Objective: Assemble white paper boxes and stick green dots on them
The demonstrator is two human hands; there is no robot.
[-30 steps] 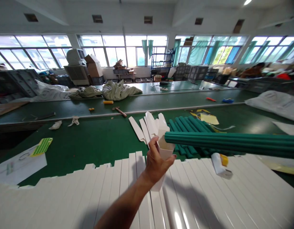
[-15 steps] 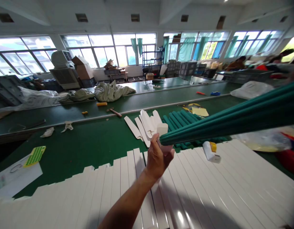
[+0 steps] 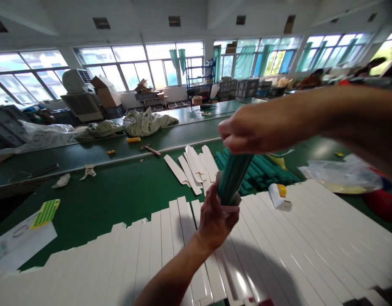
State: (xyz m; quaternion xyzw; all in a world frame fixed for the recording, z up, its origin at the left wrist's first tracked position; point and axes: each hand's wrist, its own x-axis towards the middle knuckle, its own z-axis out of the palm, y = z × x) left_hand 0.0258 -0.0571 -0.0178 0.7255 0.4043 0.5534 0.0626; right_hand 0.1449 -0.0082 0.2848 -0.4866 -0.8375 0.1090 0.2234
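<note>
My left hand (image 3: 216, 219) is wrapped round the open end of a long white box (image 3: 230, 205). A green ribbed bundle (image 3: 233, 176) stands tilted in that opening, its lower part hidden inside. Over its top end, my right hand (image 3: 246, 129) is closed on the bundle. Beneath my hands lies a wide row of long white boxes (image 3: 157, 242) side by side. More green ribbed pieces (image 3: 262, 170) rest on the green table behind, beside several loose white flat pieces (image 3: 189, 168).
A white and yellow object (image 3: 280, 196) lies on the boxes at right. Clear plastic bags (image 3: 345, 174) are farther right. A hammer (image 3: 151, 149) and crumpled grey-green sacks (image 3: 148, 122) lie beyond. People sit at the far right.
My right hand has come into view, and the green bundle has swung from reaching far right to standing steeply, much of its length now down in the box. The view has shifted slightly.
</note>
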